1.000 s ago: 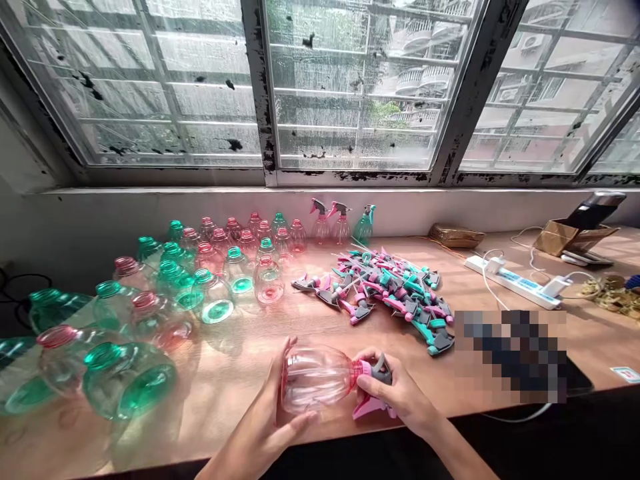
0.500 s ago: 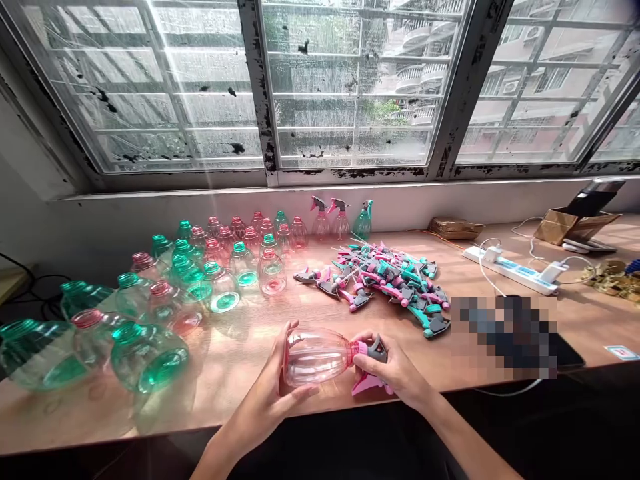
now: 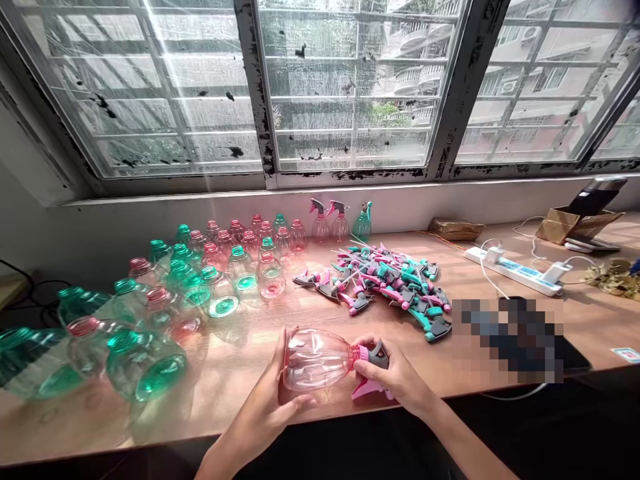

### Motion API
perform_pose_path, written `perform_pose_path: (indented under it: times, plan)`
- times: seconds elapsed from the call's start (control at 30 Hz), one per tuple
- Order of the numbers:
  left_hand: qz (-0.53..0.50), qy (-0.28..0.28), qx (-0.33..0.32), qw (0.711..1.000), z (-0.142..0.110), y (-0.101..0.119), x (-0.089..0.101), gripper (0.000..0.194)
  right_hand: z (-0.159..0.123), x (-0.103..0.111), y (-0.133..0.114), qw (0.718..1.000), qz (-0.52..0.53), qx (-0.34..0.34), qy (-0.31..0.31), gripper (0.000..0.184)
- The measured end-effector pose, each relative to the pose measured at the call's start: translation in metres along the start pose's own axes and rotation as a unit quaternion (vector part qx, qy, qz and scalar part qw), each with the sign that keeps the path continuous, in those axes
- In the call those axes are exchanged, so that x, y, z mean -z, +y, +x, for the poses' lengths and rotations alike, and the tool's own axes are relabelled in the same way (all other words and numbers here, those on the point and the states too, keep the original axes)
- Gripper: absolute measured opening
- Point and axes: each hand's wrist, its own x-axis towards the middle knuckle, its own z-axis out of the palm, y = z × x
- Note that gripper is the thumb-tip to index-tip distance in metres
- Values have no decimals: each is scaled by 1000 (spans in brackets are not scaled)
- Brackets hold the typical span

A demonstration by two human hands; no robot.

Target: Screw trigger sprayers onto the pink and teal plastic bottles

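Note:
A clear pink spray bottle (image 3: 318, 360) lies sideways in the air above the table's front edge, held between both hands. My left hand (image 3: 273, 397) cups its base, thumb below and fingers behind. At the neck, my right hand (image 3: 400, 377) is closed around the pink and grey spray head (image 3: 376, 355), which sits on the bottle's mouth. The pink trigger part (image 3: 367, 388) points down under the right fingers. Whether the collar is fully tight cannot be seen. Beyond the hands lies a heap of loose pink, grey and teal spray heads (image 3: 385, 280).
Open-necked pink and green bottles, such as a green one (image 3: 146, 367), stand across the table's left side. Three bottles with spray heads, one of them green (image 3: 363, 223), stand by the wall. To the right are a power strip (image 3: 515, 270), a blurred-out dark device (image 3: 573, 353) and a cardboard holder (image 3: 555, 225).
The camera view has shifted slightly. Both hands keep nearly the same hold on the pink spray bottle and its spray head; no clear turning shows.

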Motion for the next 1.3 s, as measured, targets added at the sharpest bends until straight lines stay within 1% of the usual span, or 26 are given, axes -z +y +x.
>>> perform_pose_path:
  times: [0.07,0.13,0.33,0.43,0.5,0.7,0.83,0.97,1.1,1.17,1.3]
  plan:
    - [-9,-11,5,1000,0,1,1,92,0,0,-1,1000,5,-6,4,41]
    - [-6,-15,2,1000,0,0,1,88,0,0,-1,1000,14,-3,3,40]
    - [-1,-26,-27,999,-1,-12,2,89,2,2,5,1000,-3,3,-4,38]
    - [6,-27,-24,999,-2,-12,1,101,2,2,5,1000,-1,8,-12,37]
    - [6,-23,-14,1000,-2,-9,1,104,0,1,4,1000,-2,13,-18,36]
    - [-8,-16,-10,1000,-1,0,2,94,-1,-1,-1,1000,-4,13,-15,36]
    - [-11,-12,-9,1000,-2,-1,3,91,0,0,-1,1000,15,8,-19,36]
    - [10,-17,-20,1000,-3,-2,2,92,1,0,2,999,42,0,-15,35]
    - [8,-11,-33,999,-3,-2,0,85,1,-1,1,999,49,-2,-23,35]
    - [7,-5,-31,999,-2,-3,0,87,0,-1,0,999,46,-3,-23,35]
    - [-10,-21,-11,1000,-1,-2,2,100,2,0,-1,999,41,0,-16,34]
